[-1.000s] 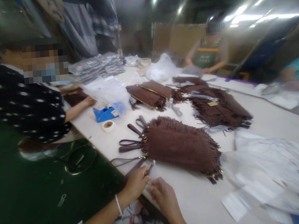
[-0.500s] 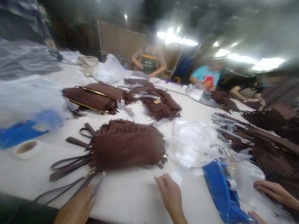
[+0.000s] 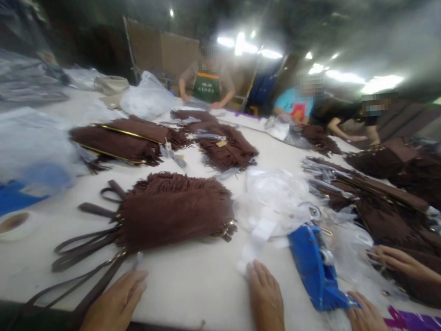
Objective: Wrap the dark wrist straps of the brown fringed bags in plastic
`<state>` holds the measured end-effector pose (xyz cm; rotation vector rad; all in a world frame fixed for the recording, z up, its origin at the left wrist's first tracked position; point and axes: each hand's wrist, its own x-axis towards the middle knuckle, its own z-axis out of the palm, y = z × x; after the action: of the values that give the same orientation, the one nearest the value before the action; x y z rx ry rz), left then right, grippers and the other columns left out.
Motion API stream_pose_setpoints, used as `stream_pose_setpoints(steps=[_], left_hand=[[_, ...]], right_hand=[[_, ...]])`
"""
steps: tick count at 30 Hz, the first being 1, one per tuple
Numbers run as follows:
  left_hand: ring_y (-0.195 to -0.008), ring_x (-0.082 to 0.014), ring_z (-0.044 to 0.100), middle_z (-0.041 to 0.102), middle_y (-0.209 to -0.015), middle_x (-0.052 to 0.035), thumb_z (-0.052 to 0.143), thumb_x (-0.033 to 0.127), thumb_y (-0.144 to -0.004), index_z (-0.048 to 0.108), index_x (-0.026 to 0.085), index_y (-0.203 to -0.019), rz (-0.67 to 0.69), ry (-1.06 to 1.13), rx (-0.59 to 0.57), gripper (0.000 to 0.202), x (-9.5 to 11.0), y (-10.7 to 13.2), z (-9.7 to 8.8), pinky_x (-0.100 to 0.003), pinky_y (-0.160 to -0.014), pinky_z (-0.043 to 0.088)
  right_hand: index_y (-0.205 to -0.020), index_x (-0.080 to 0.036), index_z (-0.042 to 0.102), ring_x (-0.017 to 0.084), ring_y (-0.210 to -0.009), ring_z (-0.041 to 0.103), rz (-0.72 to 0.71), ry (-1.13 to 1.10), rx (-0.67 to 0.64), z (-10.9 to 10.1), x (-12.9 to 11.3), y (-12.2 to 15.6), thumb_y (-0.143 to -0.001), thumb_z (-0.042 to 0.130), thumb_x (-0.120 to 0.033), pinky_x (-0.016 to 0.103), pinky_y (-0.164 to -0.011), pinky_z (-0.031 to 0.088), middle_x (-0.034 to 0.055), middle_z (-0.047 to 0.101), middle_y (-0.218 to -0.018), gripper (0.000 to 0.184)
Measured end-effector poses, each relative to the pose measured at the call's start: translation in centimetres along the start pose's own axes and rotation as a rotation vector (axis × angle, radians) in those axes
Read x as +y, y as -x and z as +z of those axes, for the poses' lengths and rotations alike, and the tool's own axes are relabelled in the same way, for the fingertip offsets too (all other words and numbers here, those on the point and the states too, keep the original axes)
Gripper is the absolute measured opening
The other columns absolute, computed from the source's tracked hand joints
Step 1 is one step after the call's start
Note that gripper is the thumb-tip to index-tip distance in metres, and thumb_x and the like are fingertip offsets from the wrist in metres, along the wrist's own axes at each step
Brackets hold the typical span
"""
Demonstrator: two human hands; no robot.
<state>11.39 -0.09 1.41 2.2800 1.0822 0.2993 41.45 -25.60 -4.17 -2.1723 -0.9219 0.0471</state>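
Note:
My left hand [image 3: 114,303] lies flat at the near table edge, fingers stretched out over the long brown strap [image 3: 80,288] of a fringed brown suede bag [image 3: 174,211]. A small clear piece [image 3: 137,260] sits just past its fingertips. My right hand [image 3: 265,298] rests palm down on the white table [image 3: 192,286], fingers straight. Its fingertips touch a loose pile of white slips and clear plastic [image 3: 270,207]. Neither hand holds anything.
A blue tape dispenser [image 3: 314,268] lies right of my right hand, with another person's hands [image 3: 393,261] beside it. More fringed bags [image 3: 121,140] lie across the table. A tape roll [image 3: 11,225] sits at the left. Several people work at the far side.
My view swung right. My hands came apart from their pinch at the strap end. The left flattened on the strap; the right moved right onto the table by the white slips.

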Motion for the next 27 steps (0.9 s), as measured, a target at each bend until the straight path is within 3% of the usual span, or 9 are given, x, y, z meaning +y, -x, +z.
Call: stream_pose_setpoints(steps=[5, 10, 15, 20, 24, 27], left_hand=[[-0.106, -0.0216, 0.063, 0.068, -0.112, -0.0022, 0.043, 0.045, -0.093, 0.065, 0.026, -0.107, 0.090, 0.052, -0.047, 0.033, 2.9, -0.7, 0.4, -0.031, -0.095, 0.049], [-0.097, -0.0209, 0.064, 0.069, -0.103, -0.0035, 0.042, 0.036, -0.094, 0.066, 0.024, -0.103, 0.167, 0.094, -0.128, 0.028, 7.0, -1.8, 2.2, -0.030, -0.087, 0.050], [-0.098, -0.0222, 0.062, 0.067, -0.105, -0.0067, 0.041, 0.027, -0.094, 0.064, 0.022, -0.109, 0.313, 0.195, -0.235, 0.028, 11.9, -2.8, 5.9, -0.033, -0.090, 0.047], [-0.126, -0.0272, 0.046, 0.052, -0.136, -0.0118, 0.049, 0.020, -0.089, 0.047, 0.020, -0.136, 0.538, 0.310, -0.255, 0.047, 16.4, -4.6, 10.6, -0.040, -0.110, 0.032], [-0.133, -0.0324, 0.038, 0.046, -0.143, -0.0136, 0.059, 0.015, -0.083, 0.048, 0.021, -0.136, 0.661, 0.246, -0.326, 0.054, 18.0, -6.0, 14.5, -0.047, -0.112, 0.025], [-0.132, -0.0369, 0.036, 0.048, -0.140, -0.0152, 0.065, 0.014, -0.079, 0.055, 0.020, -0.127, 0.691, 0.132, -0.356, 0.049, 18.0, -6.8, 16.1, -0.051, -0.109, 0.025]], right_hand=[[-0.104, -0.025, 0.069, 0.030, -0.110, 0.056, 0.038, 0.015, 0.078, -0.1, 0.1, 0.6, -0.094, 0.042, -0.051, 0.046, -0.099, 0.035, 0.0122, 0.067, -0.114, 0.039], [-0.090, -0.022, 0.064, 0.024, -0.085, 0.062, 0.275, 0.032, 0.092, -1.4, -0.3, -1.6, -0.091, 0.043, -0.054, 0.034, -0.079, 0.043, 0.0078, 0.069, -0.091, 0.039], [-0.077, -0.022, 0.060, 0.020, -0.072, 0.059, 0.381, 0.038, 0.034, -2.0, -0.5, -2.4, -0.085, 0.051, -0.057, 0.028, -0.066, 0.039, 0.0018, 0.067, -0.076, 0.036], [-0.068, -0.023, 0.052, 0.018, -0.066, 0.054, 0.350, 0.060, 0.011, -2.2, -0.8, -2.8, -0.086, 0.048, -0.061, 0.027, -0.062, 0.034, -0.0009, 0.061, -0.069, 0.042], [-0.064, -0.023, 0.049, 0.016, -0.061, 0.049, 0.370, -0.070, 0.061, -2.7, 0.0, -2.9, -0.088, 0.042, -0.062, 0.026, -0.060, 0.035, -0.0030, 0.054, -0.060, 0.047], [-0.071, -0.021, 0.055, 0.017, -0.065, 0.054, 0.539, -0.252, 0.236, -2.9, 1.4, -2.3, -0.088, 0.045, -0.061, 0.026, -0.064, 0.040, -0.0025, 0.058, -0.064, 0.045]])
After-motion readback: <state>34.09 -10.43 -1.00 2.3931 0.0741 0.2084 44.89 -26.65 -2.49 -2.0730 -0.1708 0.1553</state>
